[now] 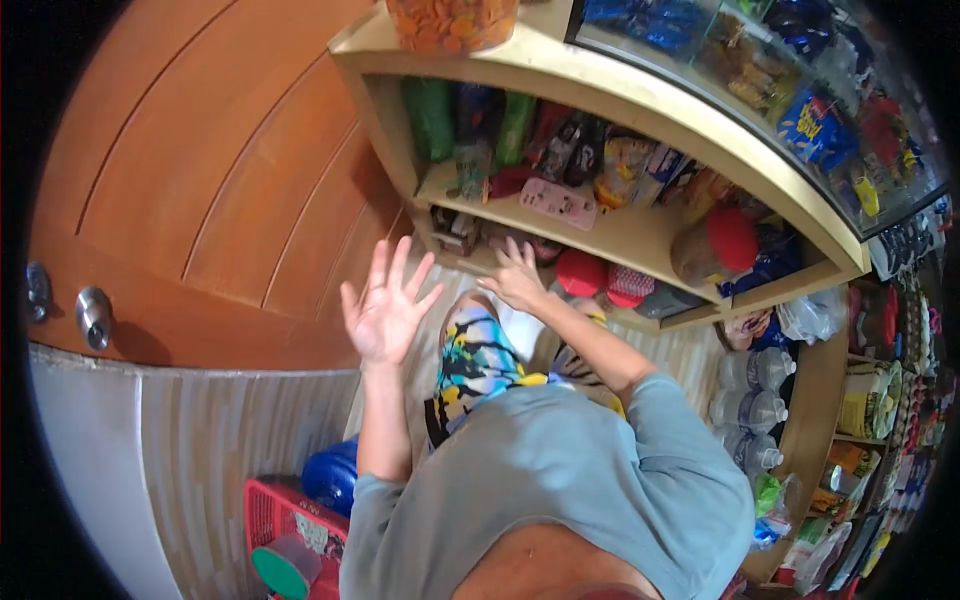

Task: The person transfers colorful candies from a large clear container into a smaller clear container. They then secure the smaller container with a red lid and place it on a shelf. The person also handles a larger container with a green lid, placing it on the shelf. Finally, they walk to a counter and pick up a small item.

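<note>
My left hand [390, 304] is raised with its palm up and fingers spread, and nothing lies in it. It is nearest to the brown wooden door [247, 187]. My right hand [517, 277] hangs before the lower shelf of a wooden cabinet [480, 199], fingers apart, holding nothing that I can see. On the shelf above it lies a pink patterned case [559, 202]. Below, by the right hand, are a red-lidded container [580, 273] and a red patterned lid [630, 285]. A jar with a red lid [731, 238] stands at the shelf's right.
Green bottles [431, 120] and snack packets stand inside the cabinet. A glass display case [720, 90] sits on top beside a tub of orange snacks [454, 26]. Clear water bottles [754, 409] line the right; a red plastic basket [259, 517] is at lower left.
</note>
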The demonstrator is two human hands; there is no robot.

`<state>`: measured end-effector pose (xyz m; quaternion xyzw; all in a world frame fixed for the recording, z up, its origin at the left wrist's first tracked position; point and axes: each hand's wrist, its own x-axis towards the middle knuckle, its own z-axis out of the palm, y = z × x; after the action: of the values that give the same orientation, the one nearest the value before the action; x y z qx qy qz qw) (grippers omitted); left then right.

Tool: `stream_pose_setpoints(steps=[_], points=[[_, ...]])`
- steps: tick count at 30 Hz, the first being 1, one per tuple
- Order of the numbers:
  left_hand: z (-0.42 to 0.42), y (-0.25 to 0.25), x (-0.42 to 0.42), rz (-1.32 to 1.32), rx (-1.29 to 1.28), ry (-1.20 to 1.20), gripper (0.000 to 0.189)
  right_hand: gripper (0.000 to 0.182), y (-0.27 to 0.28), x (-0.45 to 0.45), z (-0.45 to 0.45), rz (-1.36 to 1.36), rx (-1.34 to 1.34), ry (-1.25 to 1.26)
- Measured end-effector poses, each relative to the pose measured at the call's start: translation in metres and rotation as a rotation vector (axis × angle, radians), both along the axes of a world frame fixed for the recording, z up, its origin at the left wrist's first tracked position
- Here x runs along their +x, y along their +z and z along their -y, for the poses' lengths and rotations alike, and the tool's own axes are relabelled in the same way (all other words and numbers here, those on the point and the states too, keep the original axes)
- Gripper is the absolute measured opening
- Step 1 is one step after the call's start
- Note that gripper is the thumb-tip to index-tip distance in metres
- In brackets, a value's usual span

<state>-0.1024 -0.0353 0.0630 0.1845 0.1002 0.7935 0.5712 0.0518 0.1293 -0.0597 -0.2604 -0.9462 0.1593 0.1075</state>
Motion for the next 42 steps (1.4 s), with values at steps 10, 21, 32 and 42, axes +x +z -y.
stream_pose_setpoints(steps=[10,21,32,42], points=[[-0.076,-0.064,0.032,-0.931,-0.71,-0.125,0.047,0.07,-0.055,0.1,-0.028,-0.121,-0.382,-0.265],[-0.164,-0.047,0.175,-2.047,0.344,-0.291,0.044,0.04,-0.021,0.11,-0.021,-0.967,-1.738,-0.408],[-0.218,-0.103,0.158,-1.552,-0.36,-0.669,0.05,0.06,0.135,0.168,-0.006,-1.574,-1.965,-0.54],[-0.216,0.008,0.363,-0.353,-0.817,-1.336,0.064,0.055,0.068,0.271,0.028,-0.742,-0.256,-1.254]])
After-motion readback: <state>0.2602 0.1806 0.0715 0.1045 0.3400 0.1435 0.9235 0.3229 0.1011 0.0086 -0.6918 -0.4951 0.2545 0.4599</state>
